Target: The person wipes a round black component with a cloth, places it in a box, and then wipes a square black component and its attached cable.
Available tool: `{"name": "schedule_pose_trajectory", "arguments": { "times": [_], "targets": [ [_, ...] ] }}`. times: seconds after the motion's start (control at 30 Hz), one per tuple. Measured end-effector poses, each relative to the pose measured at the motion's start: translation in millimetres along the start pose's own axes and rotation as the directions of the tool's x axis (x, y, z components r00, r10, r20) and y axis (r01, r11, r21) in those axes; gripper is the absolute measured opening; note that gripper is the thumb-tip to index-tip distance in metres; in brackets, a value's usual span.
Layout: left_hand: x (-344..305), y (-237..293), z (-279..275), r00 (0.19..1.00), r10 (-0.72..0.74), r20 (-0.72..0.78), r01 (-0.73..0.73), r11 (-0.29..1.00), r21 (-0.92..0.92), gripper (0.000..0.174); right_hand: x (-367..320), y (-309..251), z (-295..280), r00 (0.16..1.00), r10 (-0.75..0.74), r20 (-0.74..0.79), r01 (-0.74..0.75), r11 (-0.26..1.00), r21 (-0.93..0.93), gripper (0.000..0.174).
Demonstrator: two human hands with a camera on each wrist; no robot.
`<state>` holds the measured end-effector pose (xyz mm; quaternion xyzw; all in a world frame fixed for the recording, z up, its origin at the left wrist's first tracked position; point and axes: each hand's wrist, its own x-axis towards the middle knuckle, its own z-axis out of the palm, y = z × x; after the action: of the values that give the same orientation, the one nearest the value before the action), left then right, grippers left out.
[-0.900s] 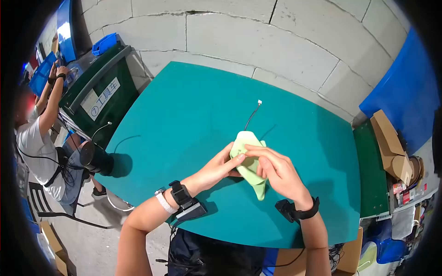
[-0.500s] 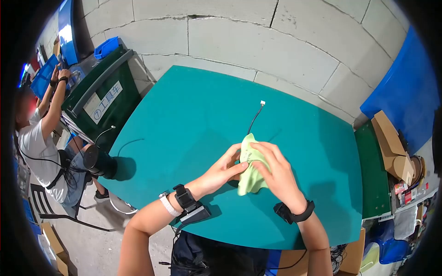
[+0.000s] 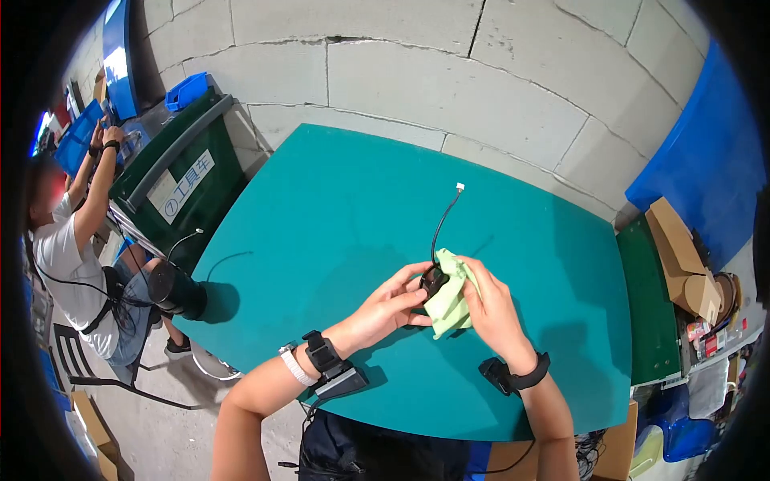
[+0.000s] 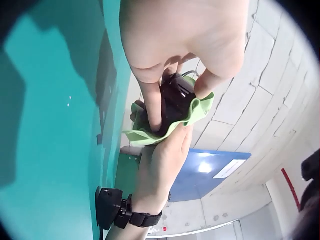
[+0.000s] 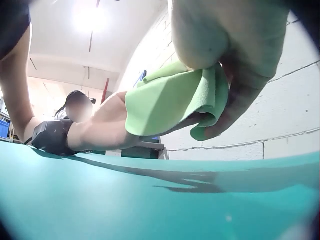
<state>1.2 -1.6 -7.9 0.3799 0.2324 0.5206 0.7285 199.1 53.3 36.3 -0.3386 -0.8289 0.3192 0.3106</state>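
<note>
The table (image 3: 305,200) lies beneath both hands' fingers; above it the right hand (image 3: 496,317) pinches the cloth (image 3: 453,301), and the left hand (image 3: 383,303) grips the black part (image 3: 433,280) between its fingers, against the cloth. The cord (image 3: 438,232) runs beyond the fingers to the white plug (image 3: 459,187). Risks noted: a loose left grip could let the part slip under cloth drag; a snagged fold could strain the cord.

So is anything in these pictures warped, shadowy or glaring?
Head view: edges of the teal tabletop bow, the picture's corners go black, and the black cylinder casts a shadow; left wrist view: glare on the blue panel, highlights on the black object; right wrist view: the ceiling light washes out to white.
</note>
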Motion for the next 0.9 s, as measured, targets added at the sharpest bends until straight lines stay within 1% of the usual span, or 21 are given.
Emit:
{"name": "schedule_pose_trajectory", "arguments": {
  "times": [0.07, 0.1, 0.17, 0.2, 0.27, 0.3, 0.33, 0.37, 0.43, 0.5, 0.53, 0.57, 0.6, 0.67, 0.7, 0.73, 0.77, 0.8, 0.83, 0.87, 0.9],
  "targets": [
    [0, 4, 5, 1.000, -0.013, 0.005, 0.013, 0.999, -0.039, 0.049, 0, -1, -3, 0.994, 0.107, 0.029, -0.109, 0.991, 0.075, 0.037],
    [0, 4, 5, 1.000, -0.011, 0.018, 0.012, 0.999, -0.047, 0.049, 0, -2, -2, 0.993, 0.111, 0.028, -0.113, 0.991, 0.076, 0.037],
    [-2, 3, 5, 1.000, -0.010, 0.029, 0.012, 0.998, -0.057, 0.049, 2, -8, -2, 0.996, -0.082, -0.046, 0.082, 0.997, -0.016, 0.041],
    [-3, 3, 5, 1.000, -0.025, 0.000, 0.025, 0.999, -0.023, 0.049, 1, -11, -2, 0.996, -0.083, -0.046, 0.082, 0.997, -0.016, 0.041],
    [-1, 3, 4, 0.999, -0.034, -0.027, 0.034, 0.999, 0.014, 0.050, 0, -14, -3, 0.989, -0.137, -0.056, 0.131, 0.987, -0.094, 0.048],
    [0, 0, 3, 1.000, 0.016, 0.022, -0.016, 1.000, -0.005, 0.052, 0, -10, -3, 0.994, -0.107, -0.030, 0.104, 0.992, -0.066, 0.056],
    [1, -2, 2, 0.995, 0.066, 0.069, -0.064, 0.998, -0.028, 0.054, -1, -12, -3, 0.994, -0.105, -0.030, 0.103, 0.993, -0.065, 0.056],
    [1, -4, 0, 0.995, 0.066, 0.068, -0.064, 0.998, -0.029, 0.054, -2, -17, -5, 0.997, -0.081, 0.005, 0.081, 0.996, -0.033, 0.056],
    [1, -5, -3, 0.991, 0.126, 0.050, -0.133, 0.973, 0.188, 0.059, 0, -21, -8, 0.997, -0.065, 0.040, 0.065, 0.998, -0.002, 0.057],
    [3, -1, 0, 0.987, 0.155, 0.048, -0.161, 0.961, 0.224, 0.062, 0, -21, -9, 0.993, -0.028, 0.115, 0.021, 0.998, 0.061, 0.058],
    [3, -1, 2, 0.983, 0.176, 0.046, -0.182, 0.950, 0.254, 0.064, -2, -20, -7, 0.993, -0.020, 0.116, 0.013, 0.998, 0.064, 0.058],
    [2, -2, 1, 0.986, 0.164, 0.008, -0.160, 0.949, 0.271, 0.065, -3, -19, -5, 0.994, -0.001, 0.113, -0.012, 0.994, 0.108, 0.058],
    [1, 0, 2, 0.987, 0.163, 0.010, -0.160, 0.949, 0.270, 0.065, -3, -20, -4, 0.994, 0.012, 0.108, -0.029, 0.988, 0.151, 0.059],
    [1, 4, 6, 0.996, 0.088, -0.007, -0.083, 0.956, 0.280, 0.067, -3, -25, -3, 0.996, 0.021, 0.090, -0.033, 0.991, 0.131, 0.059],
    [2, 2, 3, 0.996, 0.088, -0.007, -0.082, 0.956, 0.280, 0.067, -4, -27, -1, 0.997, 0.035, 0.073, -0.043, 0.992, 0.117, 0.058],
    [3, -2, -1, 0.993, 0.117, -0.003, -0.109, 0.934, 0.340, 0.065, -5, -27, 2, 0.997, 0.037, 0.074, -0.046, 0.992, 0.117, 0.058],
    [4, -4, -4, 0.989, 0.146, 0.003, -0.135, 0.907, 0.398, 0.063, -7, -27, 4, 0.999, 0.041, 0.026, -0.044, 0.992, 0.119, 0.054],
    [3, -5, -3, 0.989, 0.145, 0.003, -0.135, 0.908, 0.397, 0.063, -7, -27, 5, 0.999, 0.043, -0.022, -0.040, 0.992, 0.119, 0.050],
    [2, -7, -2, 0.986, 0.166, 0.017, -0.155, 0.879, 0.451, 0.062, -7, -24, 3, 0.999, 0.043, -0.023, -0.040, 0.992, 0.117, 0.050],
    [2, -7, -1, 0.982, 0.187, 0.032, -0.177, 0.845, 0.505, 0.062, -5, -20, -1, 0.996, 0.085, -0.006, -0.083, 0.978, 0.190, 0.046],
    [3, -7, 0, 0.982, 0.184, 0.048, -0.184, 0.847, 0.498, 0.062, -5, -18, -3, 0.992, 0.128, 0.015, -0.128, 0.957, 0.262, 0.043]
  ]
}}
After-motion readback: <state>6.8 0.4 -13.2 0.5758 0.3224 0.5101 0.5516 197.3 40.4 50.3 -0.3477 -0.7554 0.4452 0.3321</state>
